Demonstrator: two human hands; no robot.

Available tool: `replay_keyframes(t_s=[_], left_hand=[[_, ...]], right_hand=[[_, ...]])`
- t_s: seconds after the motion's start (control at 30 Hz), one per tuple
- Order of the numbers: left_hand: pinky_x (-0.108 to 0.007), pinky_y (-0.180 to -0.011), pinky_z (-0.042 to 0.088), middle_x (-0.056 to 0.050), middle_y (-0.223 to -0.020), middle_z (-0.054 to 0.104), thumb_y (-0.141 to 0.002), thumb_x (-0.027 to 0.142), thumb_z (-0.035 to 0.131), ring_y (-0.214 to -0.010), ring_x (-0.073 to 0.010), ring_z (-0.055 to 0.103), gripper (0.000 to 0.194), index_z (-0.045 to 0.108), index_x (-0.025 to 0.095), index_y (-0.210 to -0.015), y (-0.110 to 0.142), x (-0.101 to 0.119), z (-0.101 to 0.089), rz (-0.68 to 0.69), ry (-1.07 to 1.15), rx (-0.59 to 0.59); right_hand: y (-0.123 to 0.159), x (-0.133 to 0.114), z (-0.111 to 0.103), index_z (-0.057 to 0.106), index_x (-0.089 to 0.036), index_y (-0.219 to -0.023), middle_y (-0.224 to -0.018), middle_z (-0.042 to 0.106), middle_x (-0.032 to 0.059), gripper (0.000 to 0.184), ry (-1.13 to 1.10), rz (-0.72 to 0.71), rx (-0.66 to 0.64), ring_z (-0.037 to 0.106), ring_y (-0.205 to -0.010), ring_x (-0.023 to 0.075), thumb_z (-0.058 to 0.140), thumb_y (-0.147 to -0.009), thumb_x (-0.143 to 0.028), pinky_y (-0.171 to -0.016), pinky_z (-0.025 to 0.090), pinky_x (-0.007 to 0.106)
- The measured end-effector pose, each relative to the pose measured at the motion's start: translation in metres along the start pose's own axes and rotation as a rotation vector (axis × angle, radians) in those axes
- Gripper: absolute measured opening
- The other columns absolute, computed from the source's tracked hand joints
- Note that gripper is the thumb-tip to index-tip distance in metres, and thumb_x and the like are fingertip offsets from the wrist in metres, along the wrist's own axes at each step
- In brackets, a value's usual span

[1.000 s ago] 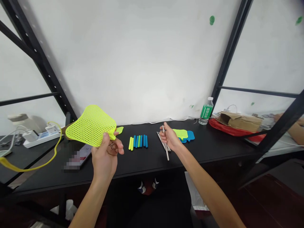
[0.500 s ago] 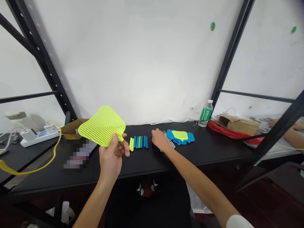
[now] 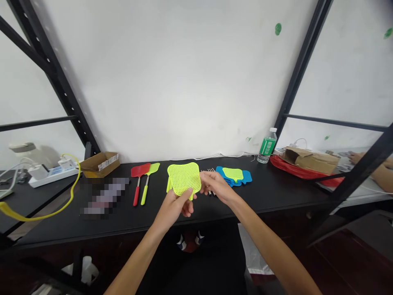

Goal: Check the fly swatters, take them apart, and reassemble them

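My left hand (image 3: pixel 175 201) pinches a yellow-green fly swatter head (image 3: pixel 184 178) near its neck, with the perforated face held up above the table. Right beside its edge is my right hand (image 3: pixel 217 186), fingers curled closed; whatever they hold, if anything, is hidden. Under that hand lie several thin metal rods (image 3: pixel 211 169), partly covered. A stack of swatter heads sits to their right, with blue ones (image 3: pixel 247 176) below a yellow-green one (image 3: pixel 232 173). A yellow-green handle (image 3: pixel 168 184) peeks out behind the held head, which hides the other handles.
A red swatter (image 3: pixel 136 194) and a yellow-green swatter (image 3: pixel 144 194) lie on the left, their heads overlapping. Further out are a cardboard box (image 3: pixel 101 164), a power strip (image 3: pixel 53 175) and a yellow cable (image 3: pixel 73 188). A water bottle (image 3: pixel 267 146) stands at back right.
My left hand has carried the yellow-green head rightward to the middle, uncovering the two swatters. My right hand has lifted from the rods toward that head.
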State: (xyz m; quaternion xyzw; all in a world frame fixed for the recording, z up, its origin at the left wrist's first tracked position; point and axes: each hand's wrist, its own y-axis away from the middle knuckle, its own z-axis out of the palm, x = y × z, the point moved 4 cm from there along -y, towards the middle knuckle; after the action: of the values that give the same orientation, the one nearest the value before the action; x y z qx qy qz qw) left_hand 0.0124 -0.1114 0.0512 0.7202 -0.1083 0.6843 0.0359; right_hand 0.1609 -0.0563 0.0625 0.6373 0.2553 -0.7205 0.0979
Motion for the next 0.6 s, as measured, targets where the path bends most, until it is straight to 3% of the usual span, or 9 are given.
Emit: replay_keyframes(t_s=[0.1, 0.17, 0.23, 0.3, 0.37, 0.47, 0.6], left_hand=[[-0.024, -0.05, 0.047, -0.004, -0.064, 0.067, -0.088, 0.06, 0.052, -0.051, -0.0147, 0.061, 0.05, 0.068, 0.013, -0.097, -0.003, -0.006, -0.003, -0.034, -0.209, -0.127], [-0.026, -0.058, 0.05, -0.007, -0.08, 0.072, -0.089, 0.061, 0.049, -0.061, -0.0167, 0.065, 0.05, 0.068, 0.016, -0.1, -0.008, -0.006, -0.02, -0.009, -0.432, -0.085], [-0.03, -0.069, 0.051, -0.007, -0.09, 0.072, -0.089, 0.06, 0.049, -0.077, -0.0206, 0.067, 0.046, 0.068, 0.021, -0.104, -0.013, -0.004, -0.054, 0.027, -0.755, 0.194], [-0.035, -0.078, 0.05, -0.009, -0.105, 0.07, -0.09, 0.056, 0.049, -0.097, -0.0279, 0.065, 0.044, 0.065, 0.025, -0.116, -0.014, -0.005, -0.09, 0.0, -1.103, 0.487], [-0.042, -0.082, 0.049, -0.014, -0.115, 0.066, -0.091, 0.05, 0.047, -0.107, -0.0358, 0.062, 0.046, 0.061, 0.022, -0.125, -0.015, -0.014, -0.115, -0.062, -1.373, 0.599], [-0.043, -0.079, 0.05, -0.019, -0.115, 0.063, -0.094, 0.045, 0.042, -0.099, -0.0369, 0.065, 0.05, 0.057, 0.017, -0.132, -0.018, -0.032, -0.131, -0.168, -1.543, 0.533], [-0.044, -0.075, 0.05, -0.019, -0.107, 0.067, -0.096, 0.038, 0.033, -0.091, -0.0369, 0.068, 0.049, 0.053, 0.02, -0.137, -0.02, -0.04, -0.129, -0.265, -1.538, 0.448]], right_hand=[[-0.001, 0.008, -0.016, 0.069, -0.013, -0.101, -0.073, 0.067, 0.0026, 0.046, 0.081, -0.004, 0.028, 0.057, -0.053, 0.0101, 0.077, -0.073, -0.048, -0.047, 0.042, 0.02], [-0.002, 0.011, -0.042, 0.068, -0.013, -0.107, -0.067, 0.065, 0.0005, 0.053, 0.097, -0.017, 0.21, 0.053, -0.048, 0.0096, 0.079, -0.069, -0.048, -0.044, 0.04, 0.021], [0.003, 0.011, -0.082, 0.064, -0.012, -0.118, -0.062, 0.063, -0.001, 0.063, 0.16, -0.068, 0.464, 0.05, -0.047, 0.0102, 0.078, -0.068, -0.048, -0.044, 0.039, 0.022], [0.014, 0.011, -0.125, 0.061, -0.012, -0.125, -0.071, 0.069, 0.0029, 0.065, 0.303, -0.089, 0.664, 0.054, -0.052, 0.0126, 0.073, -0.072, -0.047, -0.047, 0.04, 0.023], [0.027, 0.015, -0.166, 0.058, -0.011, -0.132, -0.081, 0.073, 0.0072, 0.067, 0.48, -0.024, 0.821, 0.061, -0.061, 0.017, 0.069, -0.074, -0.044, -0.054, 0.046, 0.027], [0.041, 0.023, -0.205, 0.056, -0.01, -0.136, -0.088, 0.075, 0.0106, 0.065, 0.761, 0.161, 0.866, 0.068, -0.082, 0.0242, 0.064, -0.079, -0.039, -0.074, 0.05, 0.033], [0.047, 0.025, -0.208, 0.057, -0.018, -0.138, -0.103, 0.073, 0.0127, 0.06, 1.068, 0.365, 0.816, 0.065, -0.106, 0.0315, 0.058, -0.083, -0.044, -0.088, 0.047, 0.039]])
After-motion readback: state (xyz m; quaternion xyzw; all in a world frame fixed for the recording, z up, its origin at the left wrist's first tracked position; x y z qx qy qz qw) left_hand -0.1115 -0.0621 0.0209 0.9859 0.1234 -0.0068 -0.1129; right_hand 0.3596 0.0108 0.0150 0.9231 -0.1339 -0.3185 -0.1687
